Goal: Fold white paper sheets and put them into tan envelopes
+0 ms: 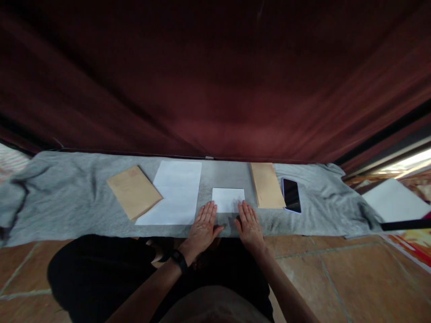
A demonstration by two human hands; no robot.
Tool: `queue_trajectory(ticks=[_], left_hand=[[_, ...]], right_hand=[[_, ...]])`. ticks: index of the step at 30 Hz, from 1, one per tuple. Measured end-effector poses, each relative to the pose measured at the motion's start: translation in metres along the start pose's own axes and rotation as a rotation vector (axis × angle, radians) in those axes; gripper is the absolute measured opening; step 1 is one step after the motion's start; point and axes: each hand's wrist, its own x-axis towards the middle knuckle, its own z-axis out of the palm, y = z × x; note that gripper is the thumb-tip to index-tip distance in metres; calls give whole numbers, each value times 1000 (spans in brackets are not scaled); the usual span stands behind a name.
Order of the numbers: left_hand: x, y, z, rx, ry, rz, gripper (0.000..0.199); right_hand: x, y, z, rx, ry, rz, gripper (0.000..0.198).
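Note:
A small white sheet of paper (228, 197), perhaps folded, lies flat on the grey cloth (84, 197) in front of me. My left hand (204, 226) rests flat at its lower left corner, fingers stretched out and pointing away from me. At the lower right corner lies my right hand (249, 226), also flat, with its fingertips at the paper's edge. Neither hand grips anything. Left of them is a larger white sheet (178, 190) with crease lines. A stack of brown envelopes (267, 186) lies to the right of the small paper.
Another brown envelope stack (133, 190) overlaps the large sheet's left side. A phone (291, 195) with a dark screen touches the right envelopes. Behind the narrow cloth-covered surface hangs a dark red curtain (208, 103). Tiled floor (336, 264) shows in front.

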Motion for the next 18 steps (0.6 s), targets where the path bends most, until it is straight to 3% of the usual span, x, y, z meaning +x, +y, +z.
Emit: queue_trajectory(ticks=[7, 13, 18], left_hand=[[8, 5, -3, -18, 48, -18, 68], [60, 25, 10, -76, -13, 56, 58], [91, 23, 20, -64, -25, 37, 57]], right_hand=[[1, -9, 3, 16, -43, -73, 55], [1, -11, 5, 2, -34, -65, 51], [3, -13, 1, -3, -30, -61, 53]])
